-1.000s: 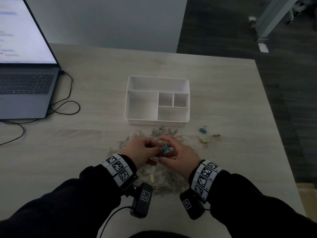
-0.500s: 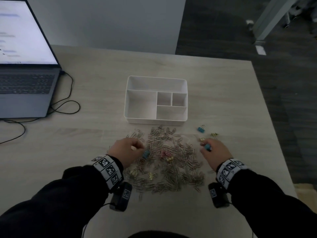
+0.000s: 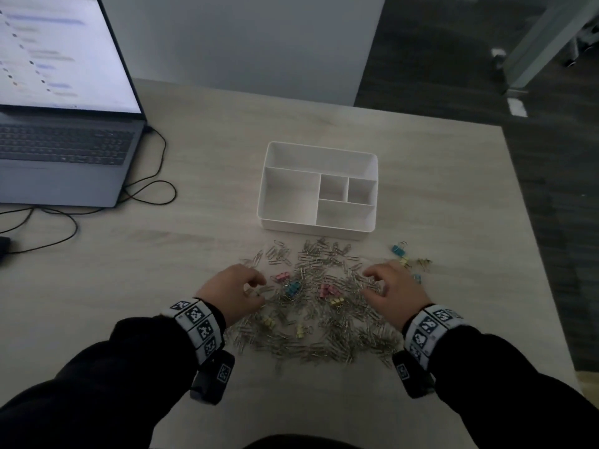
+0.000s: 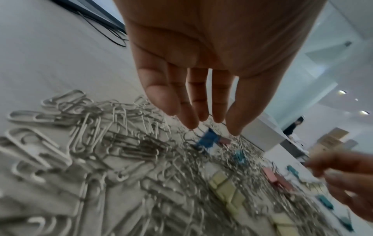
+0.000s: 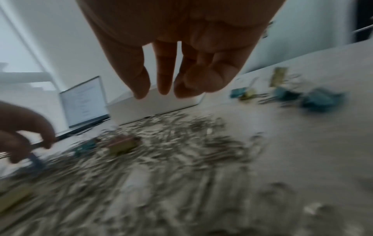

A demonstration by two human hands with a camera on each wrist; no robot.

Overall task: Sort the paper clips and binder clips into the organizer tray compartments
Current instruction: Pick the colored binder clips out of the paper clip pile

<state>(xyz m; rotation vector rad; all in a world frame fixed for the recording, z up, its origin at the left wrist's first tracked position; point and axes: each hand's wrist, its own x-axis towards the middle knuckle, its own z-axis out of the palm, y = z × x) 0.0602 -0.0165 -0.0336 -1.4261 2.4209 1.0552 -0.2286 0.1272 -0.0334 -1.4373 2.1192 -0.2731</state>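
Organizer tray [image 3: 319,155] compartments bare; clip pile [image 3: 317,306] on table.

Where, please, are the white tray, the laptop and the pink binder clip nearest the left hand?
white tray [image 3: 293,223], head view, on its near front wall.
laptop [image 3: 64,147], head view, on its keyboard.
pink binder clip [image 3: 282,276], head view, on its pink body, among the paper clips.
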